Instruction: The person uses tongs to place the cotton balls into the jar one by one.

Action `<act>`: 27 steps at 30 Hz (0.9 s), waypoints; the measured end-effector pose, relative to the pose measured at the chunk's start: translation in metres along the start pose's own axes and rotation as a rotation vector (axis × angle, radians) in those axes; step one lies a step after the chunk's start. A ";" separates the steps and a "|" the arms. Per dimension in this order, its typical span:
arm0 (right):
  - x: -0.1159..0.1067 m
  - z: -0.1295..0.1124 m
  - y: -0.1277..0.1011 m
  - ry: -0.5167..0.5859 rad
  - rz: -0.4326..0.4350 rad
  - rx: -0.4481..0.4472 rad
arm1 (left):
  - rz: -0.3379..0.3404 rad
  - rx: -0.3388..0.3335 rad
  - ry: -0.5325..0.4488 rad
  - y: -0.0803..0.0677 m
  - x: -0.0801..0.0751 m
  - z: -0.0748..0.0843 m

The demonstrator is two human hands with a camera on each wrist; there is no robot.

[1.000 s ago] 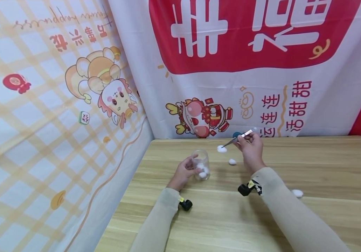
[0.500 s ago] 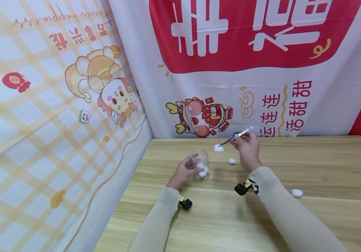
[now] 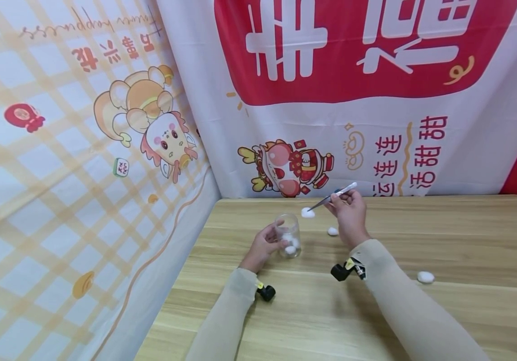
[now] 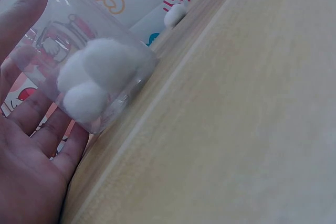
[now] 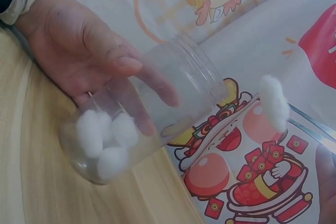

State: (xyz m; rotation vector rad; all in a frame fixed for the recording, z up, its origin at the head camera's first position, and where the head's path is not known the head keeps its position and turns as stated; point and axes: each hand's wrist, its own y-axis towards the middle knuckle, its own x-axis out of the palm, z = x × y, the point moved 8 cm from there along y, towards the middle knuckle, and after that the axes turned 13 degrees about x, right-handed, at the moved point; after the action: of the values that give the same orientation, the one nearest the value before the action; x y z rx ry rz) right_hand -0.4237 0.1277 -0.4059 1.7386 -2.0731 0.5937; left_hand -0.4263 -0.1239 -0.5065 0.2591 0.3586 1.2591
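Observation:
My left hand [image 3: 263,246] curls round a clear plastic jar [image 5: 181,85], which stands upright on the wooden table with its mouth uncovered. Several white cotton balls [image 4: 105,66] lie at the bottom of the jar. With my right hand [image 3: 352,216] I pinch a pair of metal tweezers [image 3: 323,201], tips pointing left. Between those tips is a cotton ball [image 5: 274,102], raised above the level of the jar's mouth and a little to its right in the head view. Only a sliver of the right hand shows in the right wrist view.
One loose cotton ball [image 3: 332,231] lies on the table [image 3: 466,235] right of the jar, and another cotton ball [image 3: 425,277] is farther right, by the right forearm. A printed cloth [image 3: 366,100] hangs behind the table, and a checked cloth [image 3: 59,200] on the left.
My right hand has moved left, carrying the tweezers and the cotton ball closer to the jar. The left hand and the jar have stayed put.

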 end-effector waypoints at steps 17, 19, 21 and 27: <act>0.014 0.007 -0.002 -0.025 -0.002 0.015 | 0.000 0.003 0.003 0.001 0.000 0.000; 0.016 0.008 -0.002 -0.022 -0.005 0.022 | -0.002 -0.001 0.008 0.001 -0.001 -0.001; 0.018 0.009 -0.003 -0.016 -0.009 0.025 | -0.004 -0.008 0.016 0.001 -0.001 -0.002; 0.025 0.010 -0.005 -0.025 -0.013 0.035 | -0.028 -0.043 0.013 -0.001 0.001 0.009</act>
State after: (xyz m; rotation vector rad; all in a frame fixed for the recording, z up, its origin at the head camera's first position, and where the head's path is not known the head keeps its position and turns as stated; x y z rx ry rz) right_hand -0.4231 0.1007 -0.4010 1.7861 -2.0783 0.6112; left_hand -0.4220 -0.1229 -0.4989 0.2089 0.3450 1.2400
